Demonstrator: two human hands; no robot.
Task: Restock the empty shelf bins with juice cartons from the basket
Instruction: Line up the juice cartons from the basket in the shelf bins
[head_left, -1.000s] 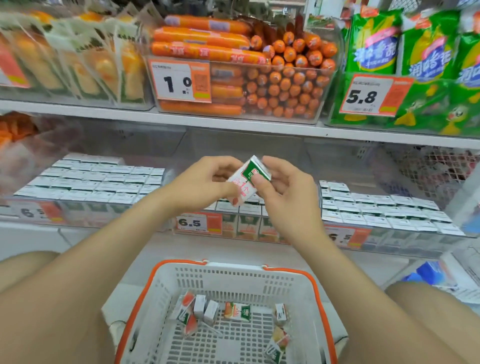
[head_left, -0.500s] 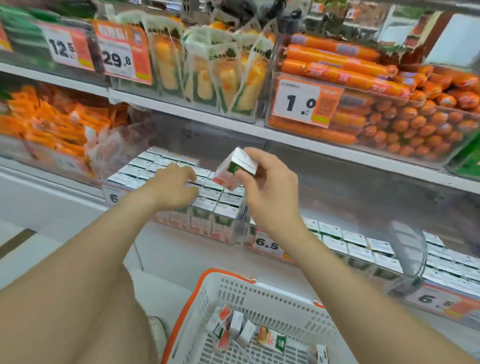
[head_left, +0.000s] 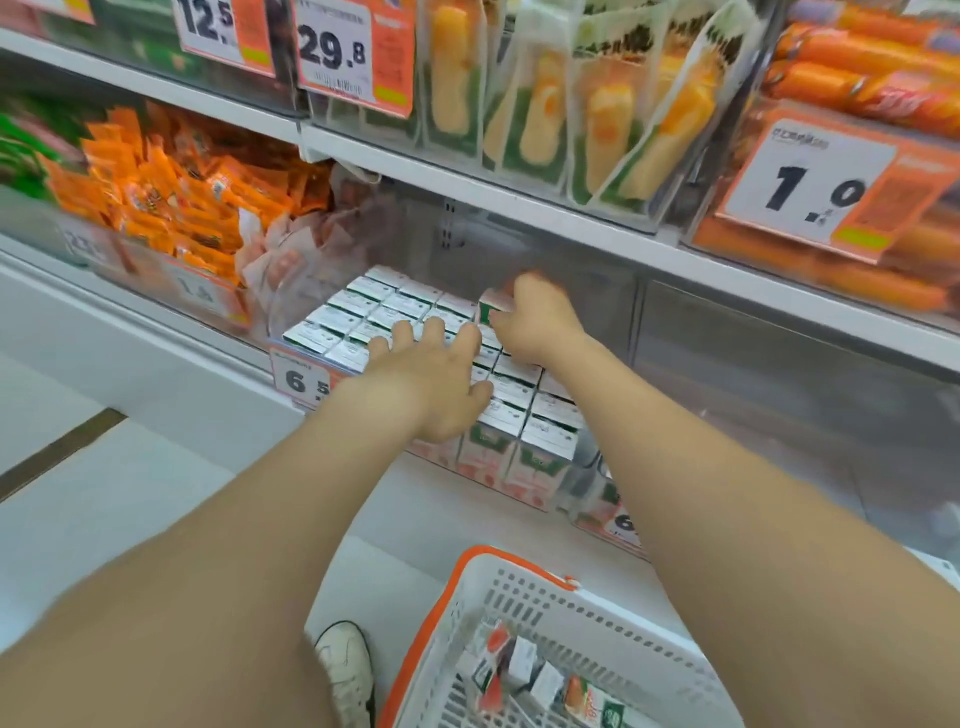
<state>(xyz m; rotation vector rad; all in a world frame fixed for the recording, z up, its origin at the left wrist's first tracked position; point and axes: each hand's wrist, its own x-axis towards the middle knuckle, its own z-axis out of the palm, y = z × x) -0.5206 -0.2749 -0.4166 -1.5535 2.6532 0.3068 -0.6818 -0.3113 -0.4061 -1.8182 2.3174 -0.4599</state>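
One carton (head_left: 490, 307) gripped in R hand (head_left: 537, 325); L hand (head_left: 431, 384) flat, fingers spread on rows (head_left: 384, 306). Seat it upright, flush w/ neighbours.

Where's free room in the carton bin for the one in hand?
Bare patch: back right of the bin, between the right hand with its carton and the clear divider. The neighbouring bin beyond looks bare too. Crowded: packed cartons left and front, under the left hand.
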